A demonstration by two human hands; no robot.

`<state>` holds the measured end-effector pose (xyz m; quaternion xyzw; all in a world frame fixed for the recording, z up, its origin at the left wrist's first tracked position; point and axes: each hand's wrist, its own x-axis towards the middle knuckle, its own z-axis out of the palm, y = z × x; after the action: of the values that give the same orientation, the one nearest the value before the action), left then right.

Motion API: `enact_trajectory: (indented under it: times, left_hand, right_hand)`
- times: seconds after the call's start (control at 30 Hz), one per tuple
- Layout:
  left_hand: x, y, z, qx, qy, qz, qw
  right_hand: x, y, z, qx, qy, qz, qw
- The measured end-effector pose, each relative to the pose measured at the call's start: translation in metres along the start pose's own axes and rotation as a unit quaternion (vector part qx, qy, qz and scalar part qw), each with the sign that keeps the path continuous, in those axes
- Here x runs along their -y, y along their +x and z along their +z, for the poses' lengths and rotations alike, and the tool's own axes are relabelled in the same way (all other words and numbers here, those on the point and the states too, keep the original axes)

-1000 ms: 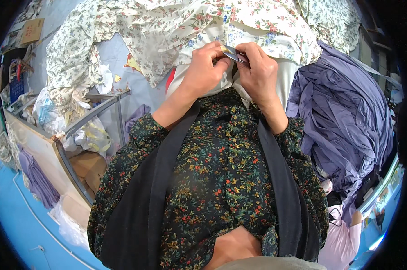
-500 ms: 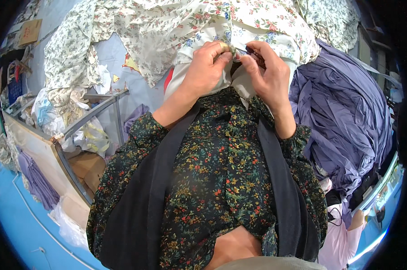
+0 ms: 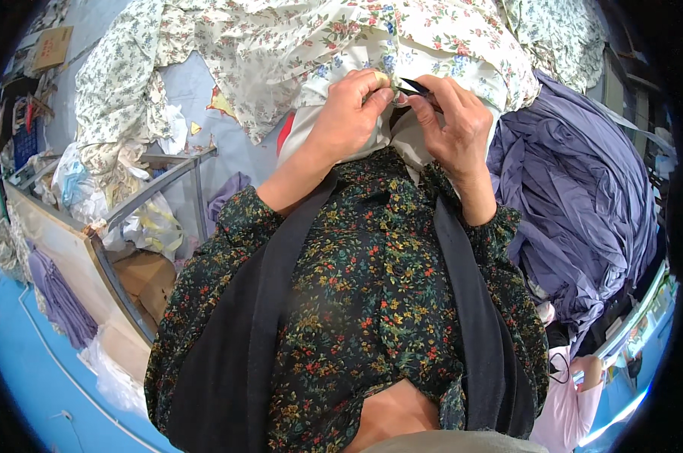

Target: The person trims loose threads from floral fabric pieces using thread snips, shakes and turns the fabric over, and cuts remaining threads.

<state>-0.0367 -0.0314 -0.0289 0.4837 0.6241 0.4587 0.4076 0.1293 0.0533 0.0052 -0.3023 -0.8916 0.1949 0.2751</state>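
White cloth printed with red and blue flowers (image 3: 447,47) spreads in front of me and hangs over my lap. At its near edge my left hand (image 3: 354,109) is closed, thumb against forefinger, pinching a bit of that floral cloth. A yellowish patch shows on the forefinger's tip. Close beside it, my right hand (image 3: 455,121) is wrapped around small dark thread snips (image 3: 412,85), mostly hidden by the fingers. A dark pointed blade sticks out toward the left fingertips, next to the cloth edge.
A big heap of purple-grey fabric (image 3: 576,189) lies at my right. At left, a metal-framed bin (image 3: 149,192) holds plastic bags and scraps. More floral cloth (image 3: 118,90) lies at the far left, near a cardboard box (image 3: 52,47). Another person in a pink top (image 3: 572,400) is at the lower right.
The dark blade of the snips now shows more plainly, pointing left toward the cloth. My right hand has shifted slightly to the right; my left hand stays pinched almost in place.
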Motion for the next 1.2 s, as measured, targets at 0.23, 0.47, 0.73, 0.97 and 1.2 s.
enact_trajectory:
  times: [0.23, 0.47, 0.73, 0.97, 1.2]
  left_hand:
    - [0.002, 0.0, 0.001, -0.008, 0.027, 0.021, 0.999]
    - [0.0, 0.002, 0.0, 0.015, -0.007, -0.007, 1.0]
    - [0.004, 0.0, 0.002, -0.01, 0.005, -0.016, 1.0]
    - [0.003, 0.001, 0.0, -0.012, 0.029, 0.003, 1.0]
    - [-0.005, 0.002, 0.001, -0.004, -0.05, -0.04, 0.998]
  right_hand:
    - [-0.005, 0.001, 0.003, 0.0, 0.007, -0.026, 1.0]
    - [0.004, -0.002, -0.001, -0.048, 0.509, 0.179, 0.84]
    - [0.007, 0.0, -0.004, 0.01, 0.063, 0.079, 0.995]
    - [0.0, -0.002, 0.009, 0.024, 0.072, 0.047, 0.996]
    - [-0.001, -0.003, -0.008, 0.001, 0.491, 0.227, 0.841]
